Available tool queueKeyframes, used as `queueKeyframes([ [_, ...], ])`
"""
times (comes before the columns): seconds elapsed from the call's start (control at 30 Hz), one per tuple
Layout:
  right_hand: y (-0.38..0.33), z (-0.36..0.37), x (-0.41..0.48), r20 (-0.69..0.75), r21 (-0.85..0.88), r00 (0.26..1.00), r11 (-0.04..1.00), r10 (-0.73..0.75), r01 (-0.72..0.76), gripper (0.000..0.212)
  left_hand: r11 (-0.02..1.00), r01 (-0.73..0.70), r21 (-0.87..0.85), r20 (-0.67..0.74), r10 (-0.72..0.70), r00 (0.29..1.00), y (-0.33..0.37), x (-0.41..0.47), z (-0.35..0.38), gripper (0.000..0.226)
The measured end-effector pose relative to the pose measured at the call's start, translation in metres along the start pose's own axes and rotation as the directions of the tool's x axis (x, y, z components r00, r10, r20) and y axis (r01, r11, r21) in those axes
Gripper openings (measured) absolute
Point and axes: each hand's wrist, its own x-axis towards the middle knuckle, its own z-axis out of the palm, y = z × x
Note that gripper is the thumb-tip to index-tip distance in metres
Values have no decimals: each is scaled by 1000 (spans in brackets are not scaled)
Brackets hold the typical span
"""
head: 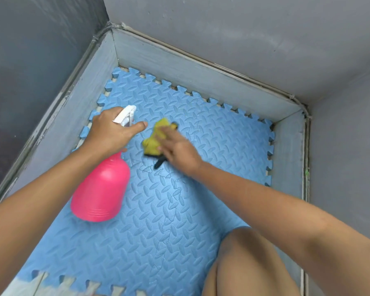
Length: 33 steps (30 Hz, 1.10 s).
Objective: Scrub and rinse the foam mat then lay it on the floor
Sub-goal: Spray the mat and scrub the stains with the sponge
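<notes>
That blue interlocking foam mat [179, 199] looks light and floppy; I'd grab its toothed edge. Left hand [111, 133] grips the pink spray bottle [100, 189], right hand [177, 152] presses flat on a yellow scrub cloth [154, 142].

Blue foam mat [179, 210] with diamond-plate embossing, pink spray bottle [100, 189] with white nozzle, yellow cloth [153, 142].

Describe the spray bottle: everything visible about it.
The spray bottle has a glossy pink body that looks like plastic, rounded, with fine ridges near its base, and a white trigger head. The left hand grips its neck, hiding that part, and holds it tilted above the blue foam mat, base toward the camera and nozzle pointing away. Only that hand appears to touch it. How full it is cannot be seen.
</notes>
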Motion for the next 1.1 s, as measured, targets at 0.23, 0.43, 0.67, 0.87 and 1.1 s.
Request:
queueKeyframes([
  [0.23, 56, -50, 0, 76, -148, 997, 989, -7, 18, 39, 996, 66, -58, 52, -63, 997, -10, -9, -1, 47],
  [0.43, 65, -54, 31, -280, -23, 804, 833, 525, -552, 36, 995, 96, -41, 95, -92, 991, -20, -14, 12, 45],
  [0.67, 4, -19, -29, 82, -38, 989, 991, -127, 130, 35, 993, 112, -38, 121, -106, 987, -17, -9, 15, 41],
  [0.87, 122, -97, -103, -313, -17, 762, 799, 567, -601, 34, 999, 32, 5, 179, -32, 983, -9, -12, 21, 43],
  [1.1, 88, -81, -111, -351, -20, 697, 739, 625, -673, 38, 997, -35, 64, 200, 21, 980, -2, -18, 26, 47],
])
